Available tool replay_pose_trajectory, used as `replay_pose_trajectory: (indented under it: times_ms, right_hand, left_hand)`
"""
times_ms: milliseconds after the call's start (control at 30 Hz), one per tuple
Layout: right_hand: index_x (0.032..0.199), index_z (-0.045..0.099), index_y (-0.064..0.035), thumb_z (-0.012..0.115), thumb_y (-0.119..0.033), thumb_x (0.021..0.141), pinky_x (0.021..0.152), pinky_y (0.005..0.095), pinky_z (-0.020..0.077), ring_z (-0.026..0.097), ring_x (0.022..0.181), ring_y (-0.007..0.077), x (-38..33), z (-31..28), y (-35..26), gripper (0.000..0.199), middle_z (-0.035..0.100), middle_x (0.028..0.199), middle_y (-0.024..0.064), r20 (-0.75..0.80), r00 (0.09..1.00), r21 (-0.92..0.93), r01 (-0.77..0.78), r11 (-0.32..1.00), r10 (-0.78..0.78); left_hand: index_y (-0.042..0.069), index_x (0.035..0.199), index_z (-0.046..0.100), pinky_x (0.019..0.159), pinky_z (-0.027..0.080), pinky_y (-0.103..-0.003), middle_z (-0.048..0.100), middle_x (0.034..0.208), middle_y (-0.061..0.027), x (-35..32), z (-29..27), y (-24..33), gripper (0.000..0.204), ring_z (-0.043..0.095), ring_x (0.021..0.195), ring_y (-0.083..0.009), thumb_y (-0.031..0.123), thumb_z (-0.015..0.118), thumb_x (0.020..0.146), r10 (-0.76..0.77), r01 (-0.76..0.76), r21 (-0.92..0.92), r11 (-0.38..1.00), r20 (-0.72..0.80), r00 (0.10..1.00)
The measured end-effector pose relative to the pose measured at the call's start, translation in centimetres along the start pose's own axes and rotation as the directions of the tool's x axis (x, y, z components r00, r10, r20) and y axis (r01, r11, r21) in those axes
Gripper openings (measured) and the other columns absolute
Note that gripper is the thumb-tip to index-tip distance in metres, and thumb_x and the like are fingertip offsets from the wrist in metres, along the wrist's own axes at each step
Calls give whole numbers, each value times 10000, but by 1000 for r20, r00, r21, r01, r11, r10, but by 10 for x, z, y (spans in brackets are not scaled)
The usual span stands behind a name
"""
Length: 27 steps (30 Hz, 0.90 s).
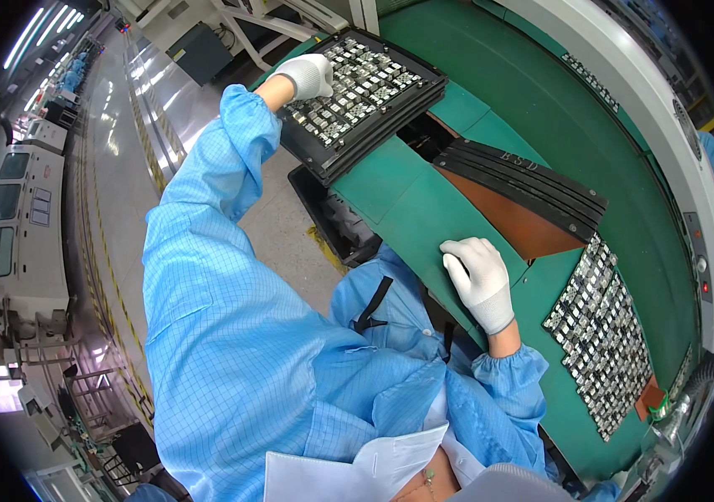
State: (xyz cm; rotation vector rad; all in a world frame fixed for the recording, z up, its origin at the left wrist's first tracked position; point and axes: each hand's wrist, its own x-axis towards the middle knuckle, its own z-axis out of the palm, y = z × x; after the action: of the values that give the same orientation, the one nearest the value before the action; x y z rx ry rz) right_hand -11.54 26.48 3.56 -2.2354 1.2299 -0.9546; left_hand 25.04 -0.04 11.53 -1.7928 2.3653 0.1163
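My left hand (308, 77), in a white glove, reaches over the left side of a black tray (430, 74). Rows of small circuit boards (367, 79) fill this tray, the top one of a stack. The left fingers are curled down at the boards; whatever they pinch is hidden. My right hand (482, 283), gloved in white too, rests at the near edge of the green work surface (399, 188). Its fingers are loosely bent, the thumb stands apart from them, and nothing shows in its grasp.
Several black plates with a brown underside (524, 184) lean tilted beyond my right hand. A dense sheet of small boards (604, 343) lies at the right. Behind runs a green conveyor belt (491, 75) under a white machine frame (658, 109). A black bin (349, 222) stands below the table edge.
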Motion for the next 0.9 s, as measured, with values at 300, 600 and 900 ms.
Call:
replay_pose_trajectory:
  times_ms: [300,600,900]
  right_hand:
    - [972,706,-43,662,-92,883,806,395,494,616,860,302,-2,-1,2,111,662,892,103,17,1000,-3,-2,1000,2]
    - [959,707,-65,665,-150,896,796,402,490,607,843,294,-5,2,5,113,646,873,90,7,1000,-3,-12,1000,12]
    - [997,705,-52,671,-77,872,797,397,496,625,866,300,4,-14,-9,132,678,934,99,-31,999,19,34,999,-33]
  left_hand:
    - [38,992,764,809,551,-398,737,931,-179,15,6,-6,346,709,865,-306,298,698,773,-32,29,39,999,86,996]
    - [-17,1006,751,796,539,-393,731,905,-197,1,-7,-20,461,696,846,-312,374,707,766,34,-58,-251,966,-98,995]
    - [-43,997,748,781,536,-347,735,869,-150,-47,-31,-3,473,672,813,-230,367,698,766,100,-149,-486,861,-124,987]
